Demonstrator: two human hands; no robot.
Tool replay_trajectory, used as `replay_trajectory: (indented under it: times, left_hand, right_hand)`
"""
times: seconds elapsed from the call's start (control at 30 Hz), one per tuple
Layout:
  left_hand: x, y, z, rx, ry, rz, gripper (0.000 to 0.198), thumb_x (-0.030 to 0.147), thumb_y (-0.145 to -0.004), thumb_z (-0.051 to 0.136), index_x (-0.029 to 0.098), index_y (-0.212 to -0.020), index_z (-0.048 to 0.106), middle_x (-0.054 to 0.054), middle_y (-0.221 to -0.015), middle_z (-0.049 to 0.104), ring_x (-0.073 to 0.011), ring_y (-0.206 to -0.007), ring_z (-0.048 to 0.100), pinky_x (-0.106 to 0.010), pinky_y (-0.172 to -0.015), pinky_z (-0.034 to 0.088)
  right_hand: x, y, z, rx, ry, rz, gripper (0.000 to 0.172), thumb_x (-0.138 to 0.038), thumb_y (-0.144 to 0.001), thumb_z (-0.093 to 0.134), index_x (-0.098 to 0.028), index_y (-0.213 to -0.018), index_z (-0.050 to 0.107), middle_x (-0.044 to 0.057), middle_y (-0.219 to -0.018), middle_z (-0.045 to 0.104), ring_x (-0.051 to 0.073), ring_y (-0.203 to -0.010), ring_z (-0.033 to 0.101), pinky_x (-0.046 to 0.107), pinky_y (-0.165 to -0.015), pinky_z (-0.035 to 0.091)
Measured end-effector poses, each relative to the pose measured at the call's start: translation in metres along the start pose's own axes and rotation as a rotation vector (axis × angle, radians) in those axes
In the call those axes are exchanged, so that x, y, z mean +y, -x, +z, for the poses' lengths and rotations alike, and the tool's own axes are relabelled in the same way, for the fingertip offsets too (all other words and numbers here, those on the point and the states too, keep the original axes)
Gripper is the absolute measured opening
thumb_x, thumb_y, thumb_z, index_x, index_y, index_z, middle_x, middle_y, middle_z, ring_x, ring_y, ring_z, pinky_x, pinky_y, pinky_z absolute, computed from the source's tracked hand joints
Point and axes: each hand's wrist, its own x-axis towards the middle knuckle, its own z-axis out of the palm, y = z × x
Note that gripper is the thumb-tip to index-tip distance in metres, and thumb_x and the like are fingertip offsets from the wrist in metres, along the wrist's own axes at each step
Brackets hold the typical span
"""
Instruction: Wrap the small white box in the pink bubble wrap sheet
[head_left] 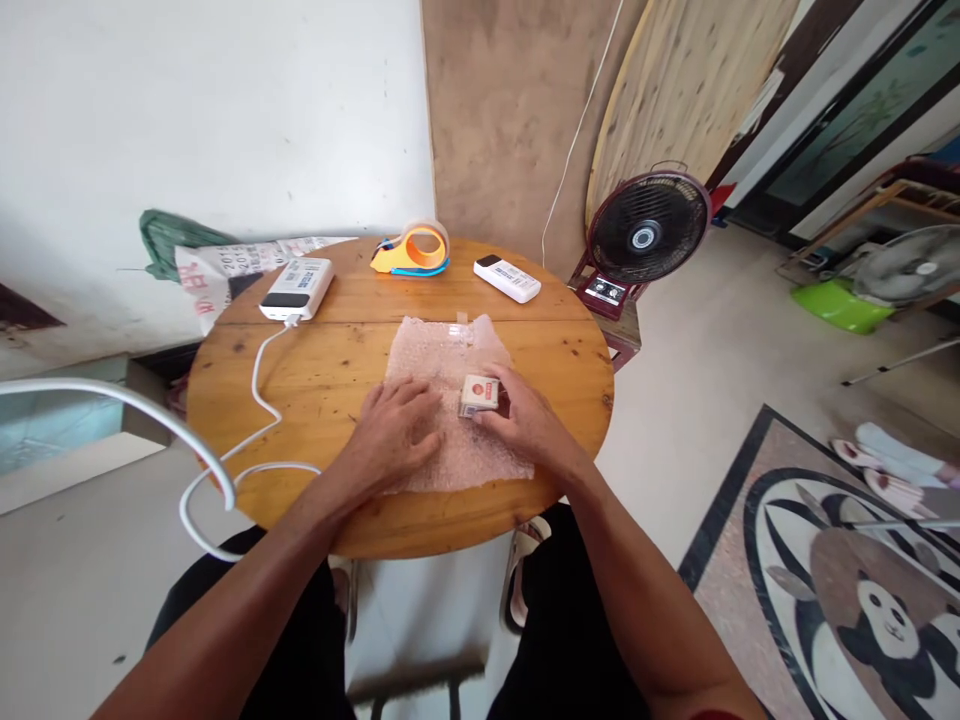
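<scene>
A sheet of pinkish bubble wrap (pixel 450 465) lies spread on the round wooden table (pixel 322 510), with a piece of clear tape (pixel 459 328) at its far edge. On the sheet, right of its middle, is a small cream box (pixel 480 392) with a red mark on top. My right hand (pixel 529 420) grips this box from the right, thumb at the near side and fingers behind. My left hand (pixel 397 425) rests flat on the left part of the wrap, fingers stretched out, holding nothing.
An orange tape dispenser (pixel 397 257) stands at the table's far edge. A white power bank (pixel 298 288) with a white cable (pixel 259 375) lies left; another white power bank (pixel 507 278) lies right. Beyond the right edge is a dark red fan (pixel 646 235).
</scene>
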Motion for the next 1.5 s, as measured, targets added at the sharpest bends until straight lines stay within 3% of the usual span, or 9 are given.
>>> replay_trajectory:
  times: [0.07,0.23,0.4,0.63,0.87,1.5]
  left_hand:
    - [0.000,0.000,0.002,-0.013,-0.023,0.004,0.050,0.041,-0.081,0.054,0.021,-0.127,0.055,-0.011,-0.140,0.051,-0.0325,-0.133,0.040,-0.055,-0.110,0.027]
    - [0.006,0.000,0.002,-0.030,-0.030,-0.026,0.067,0.042,-0.081,0.054,0.018,-0.141,0.038,-0.012,-0.144,0.048,-0.0330,-0.136,0.037,-0.054,-0.112,0.022]
    - [0.007,-0.001,0.000,-0.039,-0.019,-0.024,0.071,0.042,-0.080,0.054,0.018,-0.144,0.033,-0.012,-0.146,0.045,-0.0334,-0.136,0.036,-0.055,-0.112,0.021]
    - [0.005,0.000,0.001,-0.047,-0.023,-0.022,0.070,0.044,-0.080,0.054,0.016,-0.142,0.035,-0.012,-0.146,0.045,-0.0332,-0.137,0.034,-0.055,-0.113,0.019]
    - [0.007,0.000,-0.004,-0.050,-0.012,-0.017,0.067,0.043,-0.080,0.055,0.018,-0.140,0.038,-0.013,-0.145,0.046,-0.0339,-0.135,0.036,-0.055,-0.111,0.021]
    - [0.007,0.000,-0.003,-0.046,-0.034,-0.009,0.067,0.044,-0.080,0.054,0.018,-0.140,0.038,-0.012,-0.144,0.047,-0.0333,-0.136,0.036,-0.054,-0.112,0.022]
  right_hand:
    - [0.001,0.000,-0.002,-0.027,-0.002,-0.009,0.057,-0.024,-0.080,0.062,-0.022,-0.133,0.044,0.009,-0.131,0.056,0.024,-0.112,0.055,0.037,-0.094,0.041]
    - [0.000,-0.002,-0.007,-0.065,-0.017,-0.005,0.039,-0.021,-0.082,0.058,-0.024,-0.121,0.054,0.005,-0.113,0.066,0.023,-0.101,0.060,0.035,-0.086,0.046]
    - [-0.006,-0.005,0.000,-0.051,-0.070,-0.036,0.045,-0.023,-0.084,0.059,-0.025,-0.128,0.050,0.005,-0.120,0.064,0.023,-0.108,0.059,0.036,-0.091,0.045]
    - [-0.006,-0.005,0.005,-0.115,0.048,-0.060,0.059,-0.024,-0.082,0.062,-0.022,-0.138,0.042,0.010,-0.137,0.053,0.026,-0.121,0.052,0.042,-0.100,0.040]
    - [-0.004,-0.004,0.006,-0.117,0.041,-0.089,0.053,-0.020,-0.082,0.061,-0.023,-0.133,0.046,0.008,-0.128,0.059,0.025,-0.115,0.055,0.040,-0.097,0.042]
    - [-0.002,-0.005,0.006,-0.110,0.058,-0.116,0.053,-0.021,-0.082,0.062,-0.024,-0.133,0.046,0.007,-0.129,0.059,0.024,-0.114,0.055,0.040,-0.096,0.042]
